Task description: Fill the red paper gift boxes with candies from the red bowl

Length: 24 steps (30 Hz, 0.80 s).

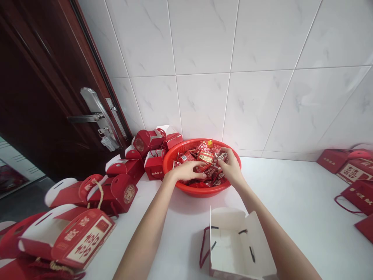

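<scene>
A red plastic basket [201,191] by the tiled wall holds many small wrapped packets, mostly red. My left hand [189,171] reaches over its left side, thumb and fingers apart on the packets, beside a gold-and-red one [205,157]. On the right side of the basket, my right hand [231,168] has its thumb and fingertips at a dark packet with pale lettering [221,156], pinched round its edge. Between my forearms and nearer to me stands an open box [233,245], white inside, with a dark red cord at its left; no packets show in it.
Several red gift boxes [116,190] crowd the left side of the white table [291,210]. More red boxes [354,167] lie at the right edge. A dark door [46,77] with a metal handle is at the left.
</scene>
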Motion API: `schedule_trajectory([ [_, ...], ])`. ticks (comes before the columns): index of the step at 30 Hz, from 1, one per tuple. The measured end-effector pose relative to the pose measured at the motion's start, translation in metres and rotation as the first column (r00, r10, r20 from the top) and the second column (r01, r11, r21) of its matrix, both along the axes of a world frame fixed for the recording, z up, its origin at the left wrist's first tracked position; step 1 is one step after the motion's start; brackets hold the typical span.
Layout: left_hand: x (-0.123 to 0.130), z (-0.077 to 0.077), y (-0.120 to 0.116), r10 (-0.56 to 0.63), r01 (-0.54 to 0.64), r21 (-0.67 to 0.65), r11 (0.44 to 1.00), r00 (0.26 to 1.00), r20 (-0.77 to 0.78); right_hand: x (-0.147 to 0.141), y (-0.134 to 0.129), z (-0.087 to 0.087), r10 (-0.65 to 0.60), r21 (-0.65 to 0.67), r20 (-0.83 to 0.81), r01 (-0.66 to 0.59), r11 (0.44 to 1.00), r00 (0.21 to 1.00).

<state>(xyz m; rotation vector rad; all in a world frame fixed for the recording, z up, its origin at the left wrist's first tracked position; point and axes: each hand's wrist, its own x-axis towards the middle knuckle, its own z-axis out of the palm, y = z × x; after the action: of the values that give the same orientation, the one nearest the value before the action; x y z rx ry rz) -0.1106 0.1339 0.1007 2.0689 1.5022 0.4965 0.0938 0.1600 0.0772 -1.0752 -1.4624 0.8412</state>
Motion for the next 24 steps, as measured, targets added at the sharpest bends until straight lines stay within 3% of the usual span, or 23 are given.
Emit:
schedule_trajectory([
  [4,-0.004,-0.001,0.003,0.218,-0.212,0.108,0.971,0.974,-0.057,-0.001,0.000,0.003,-0.022,-0.023,0.005,0.022,0.999,1.000],
  [9,-0.007,0.005,0.003,0.500,-0.463,0.240,0.853,0.857,-0.124,0.001,0.001,0.002,-0.041,-0.029,0.026,0.042,0.999,0.999],
  [12,-0.006,0.008,0.001,0.608,-0.556,0.272,0.785,0.775,-0.171,0.001,0.003,-0.001,-0.039,0.002,0.019,0.039,0.999,0.999],
  [17,-0.003,0.011,0.000,0.658,-0.614,0.244,0.751,0.728,-0.192,0.002,0.007,-0.006,-0.026,0.000,0.005,0.026,1.000,1.000],
  [21,-0.005,0.013,-0.002,0.742,-0.693,0.320,0.646,0.669,-0.049,0.001,0.007,-0.007,-0.034,-0.005,-0.034,0.034,0.999,0.999],
  [23,-0.006,0.014,-0.003,0.698,-0.661,0.414,0.626,0.712,0.081,0.001,0.006,-0.006,-0.037,-0.002,-0.046,0.037,0.999,0.998],
  [24,-0.006,0.014,-0.003,0.635,-0.619,0.441,0.649,0.761,0.134,0.001,0.005,-0.005,-0.038,-0.002,-0.053,0.038,0.999,0.998],
])
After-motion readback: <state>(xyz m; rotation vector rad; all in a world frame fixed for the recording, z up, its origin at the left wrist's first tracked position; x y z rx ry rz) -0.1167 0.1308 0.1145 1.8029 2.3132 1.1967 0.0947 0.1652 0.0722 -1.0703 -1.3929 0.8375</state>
